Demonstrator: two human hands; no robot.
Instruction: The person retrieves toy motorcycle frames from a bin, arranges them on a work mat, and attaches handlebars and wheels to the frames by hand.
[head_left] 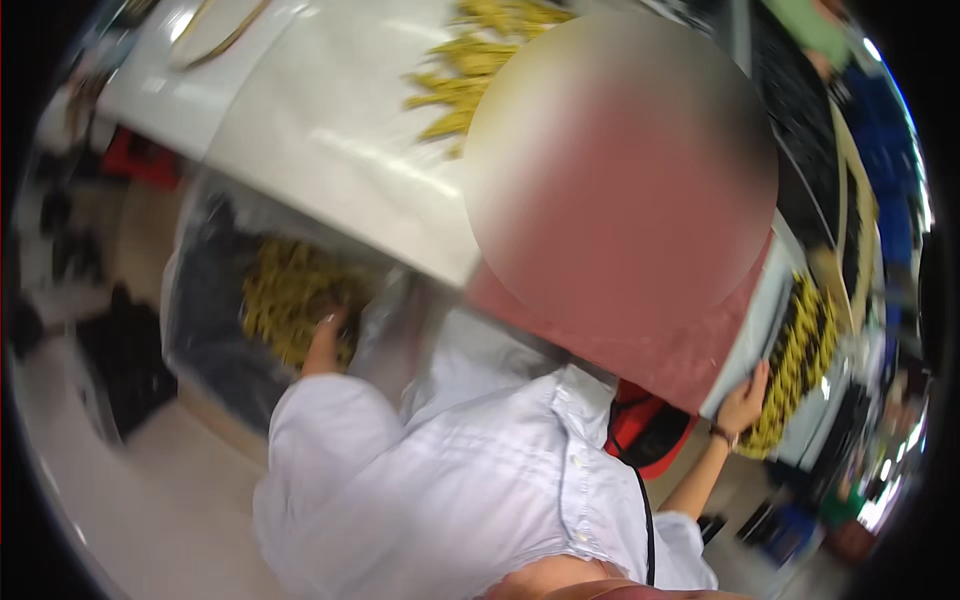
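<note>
My left hand [328,328] reaches down into a bin lined with dark plastic [215,320], among a heap of yellow-green strip-like pieces [290,295]. Its fingers are in shadow and smeared by motion, so their grip does not show. On the right, beside the table's end, my right hand [742,408] is closed at the edge of a long dark piece set with rows of yellow-green strips [795,375]. The thumb lies along its near side and the other fingers are hidden. More yellow strips [460,75] lie spread on the white tabletop [330,130].
A dark red mat [610,350] covers the table's near right part; a round blur hides much of it. A red seat or bag [650,430] is under the table edge. A black crate [120,365] stands left of the bin. Another person in green [810,30] is far right.
</note>
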